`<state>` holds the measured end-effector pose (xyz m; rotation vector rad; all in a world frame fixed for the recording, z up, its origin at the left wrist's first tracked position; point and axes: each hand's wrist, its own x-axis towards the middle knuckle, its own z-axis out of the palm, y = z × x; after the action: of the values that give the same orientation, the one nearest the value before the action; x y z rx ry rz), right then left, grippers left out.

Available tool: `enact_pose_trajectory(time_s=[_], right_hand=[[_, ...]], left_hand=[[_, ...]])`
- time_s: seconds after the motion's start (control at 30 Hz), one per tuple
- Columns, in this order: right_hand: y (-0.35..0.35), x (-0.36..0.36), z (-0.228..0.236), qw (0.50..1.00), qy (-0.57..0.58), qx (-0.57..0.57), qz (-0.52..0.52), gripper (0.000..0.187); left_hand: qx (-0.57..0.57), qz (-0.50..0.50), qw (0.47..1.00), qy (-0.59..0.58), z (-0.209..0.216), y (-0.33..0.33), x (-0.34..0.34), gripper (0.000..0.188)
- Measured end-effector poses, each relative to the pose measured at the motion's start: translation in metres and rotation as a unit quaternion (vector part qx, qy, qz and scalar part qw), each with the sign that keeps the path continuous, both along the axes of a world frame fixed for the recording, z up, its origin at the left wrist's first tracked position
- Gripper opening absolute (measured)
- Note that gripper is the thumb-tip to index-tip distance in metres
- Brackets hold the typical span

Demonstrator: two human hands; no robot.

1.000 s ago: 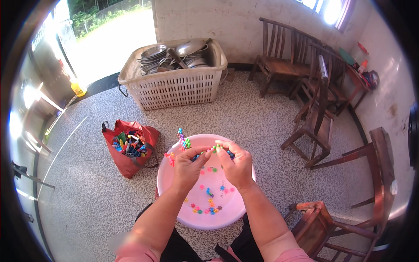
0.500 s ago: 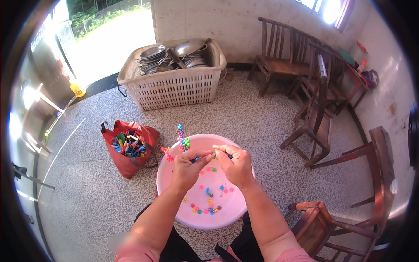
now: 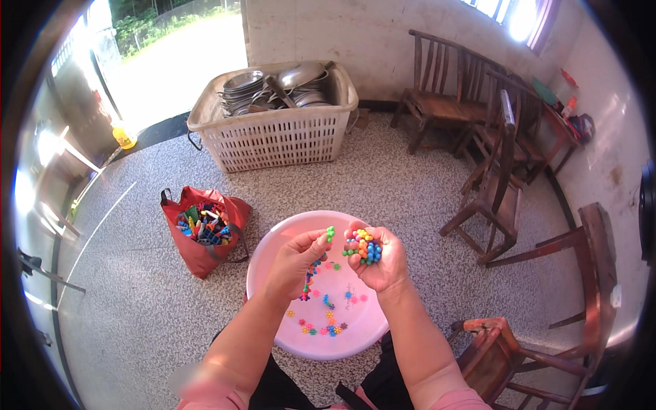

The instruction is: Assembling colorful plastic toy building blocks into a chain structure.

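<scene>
Over the pink plastic basin [image 3: 259, 301], my left hand [image 3: 292, 265] pinches a green flower-shaped plastic piece [image 3: 331, 234] between thumb and fingers. A multicoloured chain of linked pieces [image 3: 309, 279] hangs beneath that hand; whether it joins the green piece is hidden. My right hand [image 3: 387, 263], a little apart on the right, is closed around a cluster of flower-shaped plastic pieces [image 3: 363, 246] in yellow, blue, orange, pink and green. Several loose flower-shaped pieces [image 3: 332, 329] lie scattered on the basin's bottom, mostly toward its near side.
Left of the basin stands a red bag [image 3: 198, 256] full of coloured toy parts. A white slatted basket [image 3: 280, 143] with metal pans and bowls is farther back. Wooden chairs [image 3: 502, 198] line the right side, one [image 3: 486, 352] close to my right arm. A yellow bottle [image 3: 124, 136] stands near the doorway.
My hands have moved apart from where they met. The right hand has turned, showing its colourful cluster. The chain that stood up beyond my left hand now hangs below it.
</scene>
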<state>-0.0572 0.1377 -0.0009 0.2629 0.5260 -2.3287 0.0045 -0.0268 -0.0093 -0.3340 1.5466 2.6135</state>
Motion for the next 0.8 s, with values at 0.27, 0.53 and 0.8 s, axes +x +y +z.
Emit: enact_pose_trajectory(time_s=[0.27, 0.53, 0.8], right_hand=[[0.001, 0.005, 0.007, 0.995, 0.079, 0.02, 0.065, 0.017], [-0.008, 0.016, 0.022, 0.968, 0.172, 0.184, 0.001, 0.017], [-0.008, 0.019, 0.018, 0.835, 0.41, 0.362, -0.059, 0.017]], left_hand=[[0.004, -0.007, 1.0, -0.011, -0.003, -0.005, 0.001, 0.026], [-0.013, -0.006, 1.0, 0.028, 0.001, -0.004, 0.007, 0.023], [-0.126, -0.03, 0.991, 0.037, 0.01, 0.001, 0.008, 0.03]])
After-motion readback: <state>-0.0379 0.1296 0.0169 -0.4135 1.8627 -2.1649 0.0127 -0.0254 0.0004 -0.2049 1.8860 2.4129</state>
